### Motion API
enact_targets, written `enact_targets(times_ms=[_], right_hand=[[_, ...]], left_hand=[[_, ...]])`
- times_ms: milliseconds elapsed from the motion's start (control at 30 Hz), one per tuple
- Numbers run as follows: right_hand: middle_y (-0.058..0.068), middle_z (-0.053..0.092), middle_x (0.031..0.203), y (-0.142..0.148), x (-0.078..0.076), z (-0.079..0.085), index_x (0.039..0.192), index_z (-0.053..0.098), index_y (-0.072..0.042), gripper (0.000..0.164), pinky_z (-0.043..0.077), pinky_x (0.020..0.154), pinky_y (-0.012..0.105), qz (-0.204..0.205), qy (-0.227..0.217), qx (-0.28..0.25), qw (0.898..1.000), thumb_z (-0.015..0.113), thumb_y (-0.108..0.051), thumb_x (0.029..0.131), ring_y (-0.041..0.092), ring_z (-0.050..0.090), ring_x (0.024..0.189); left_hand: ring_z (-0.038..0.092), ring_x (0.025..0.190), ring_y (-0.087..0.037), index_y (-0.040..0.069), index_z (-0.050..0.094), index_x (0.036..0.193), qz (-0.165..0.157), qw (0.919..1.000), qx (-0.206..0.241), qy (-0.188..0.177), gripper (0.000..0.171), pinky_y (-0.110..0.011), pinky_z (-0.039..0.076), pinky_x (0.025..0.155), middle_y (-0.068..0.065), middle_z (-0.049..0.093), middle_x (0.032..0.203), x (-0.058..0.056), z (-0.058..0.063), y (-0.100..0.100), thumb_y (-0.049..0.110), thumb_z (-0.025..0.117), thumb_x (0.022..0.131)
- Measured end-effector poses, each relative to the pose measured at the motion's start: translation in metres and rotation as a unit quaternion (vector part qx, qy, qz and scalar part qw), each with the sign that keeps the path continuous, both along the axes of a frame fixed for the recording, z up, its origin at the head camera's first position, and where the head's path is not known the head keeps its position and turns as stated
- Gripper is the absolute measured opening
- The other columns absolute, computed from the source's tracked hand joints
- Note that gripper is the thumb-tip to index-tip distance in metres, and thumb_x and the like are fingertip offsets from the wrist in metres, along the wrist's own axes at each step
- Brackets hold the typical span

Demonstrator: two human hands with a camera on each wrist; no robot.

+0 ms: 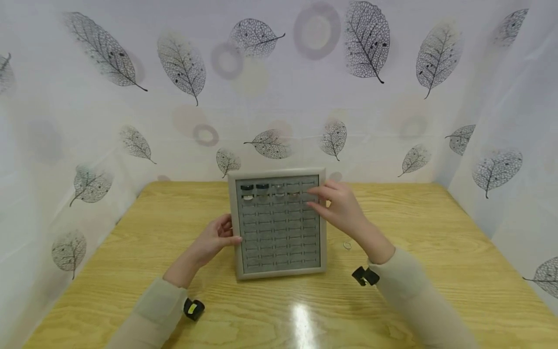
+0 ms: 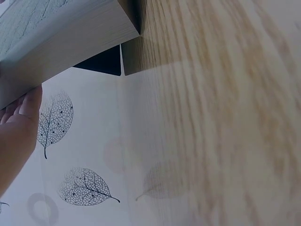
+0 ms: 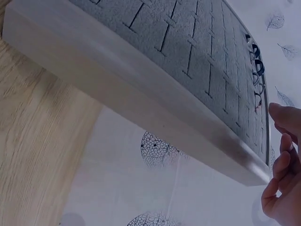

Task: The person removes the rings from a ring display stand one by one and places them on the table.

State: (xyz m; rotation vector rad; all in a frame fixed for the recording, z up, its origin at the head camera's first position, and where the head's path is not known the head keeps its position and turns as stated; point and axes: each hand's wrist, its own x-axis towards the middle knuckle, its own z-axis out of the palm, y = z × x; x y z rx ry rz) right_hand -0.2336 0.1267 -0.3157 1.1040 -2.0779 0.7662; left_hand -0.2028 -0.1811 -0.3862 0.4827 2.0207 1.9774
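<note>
A ring display board point(image 1: 281, 232) in a pale frame stands tilted back on the table, its grey slotted pad facing me. My left hand point(image 1: 214, 238) grips its left edge, thumb on the front of the frame; in the left wrist view the fingers point(image 2: 29, 104) lie along the frame's side. Several rings sit in the top two rows, among them a black ring point(image 1: 262, 186) and a gold-toned ring point(image 1: 293, 194). My right hand point(image 1: 342, 206) is at the upper right of the board, thumb and fingers apart over the last column, no ring visible between them.
A loose silver ring point(image 1: 347, 245) lies on the wooden table point(image 1: 279, 310) right of the board, below the right forearm. Behind the table hangs a white leaf-print cloth point(image 1: 279, 97). Dark wrist straps point(image 1: 365, 276) show beside the sleeves.
</note>
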Motion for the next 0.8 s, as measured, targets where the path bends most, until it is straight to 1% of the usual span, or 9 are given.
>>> enact_targets(times_ms=[133,200,367,600,800], right_hand=[[0.000,0.050,0.065,-0.011,-0.004,0.001,0.085,0.069,-0.003,0.022,0.035,0.049,0.022,0.001,0.025,0.008,1.000,0.077,-0.005,0.065,0.008,0.039,0.054],[-0.001,0.049,0.065,-0.016,-0.006,0.001,0.085,0.069,-0.005,0.021,0.034,0.051,0.023,-0.005,0.041,0.012,0.999,0.077,-0.006,0.066,0.009,0.039,0.055],[0.002,0.051,0.067,-0.024,-0.009,0.000,0.081,0.069,-0.005,0.017,0.035,0.056,0.028,-0.029,0.076,0.016,0.997,0.076,-0.005,0.066,0.015,0.044,0.060],[0.003,0.053,0.066,-0.030,-0.011,-0.001,0.073,0.069,-0.005,0.009,0.033,0.055,0.031,-0.061,0.106,0.023,0.992,0.075,-0.006,0.067,0.019,0.047,0.061],[0.002,0.053,0.066,-0.032,-0.012,-0.003,0.072,0.069,-0.005,0.008,0.031,0.054,0.033,-0.075,0.123,0.037,0.989,0.075,-0.008,0.068,0.019,0.048,0.059]], left_hand=[[0.042,0.113,-0.033,-0.012,0.019,0.133,0.001,1.0000,-0.001,0.000,0.066,-0.031,0.042,0.087,-0.030,0.034,0.128,0.000,0.001,0.001,-0.005,0.059,0.081],[0.043,0.112,-0.033,-0.012,0.019,0.133,0.001,1.0000,-0.002,0.001,0.066,-0.031,0.042,0.087,-0.029,0.035,0.128,0.000,0.001,0.001,-0.004,0.059,0.081],[0.043,0.112,-0.033,-0.012,0.018,0.133,-0.002,1.0000,-0.006,0.002,0.067,-0.031,0.042,0.087,-0.029,0.035,0.128,0.000,0.002,0.001,-0.003,0.059,0.081],[0.041,0.114,-0.034,-0.012,0.018,0.133,-0.003,0.9999,-0.015,0.006,0.067,-0.031,0.041,0.088,-0.029,0.034,0.128,0.000,0.001,0.000,-0.003,0.059,0.081],[0.041,0.114,-0.034,-0.011,0.018,0.134,-0.006,0.9997,-0.020,0.010,0.066,-0.031,0.041,0.088,-0.029,0.034,0.128,-0.002,0.000,-0.002,-0.001,0.059,0.082]])
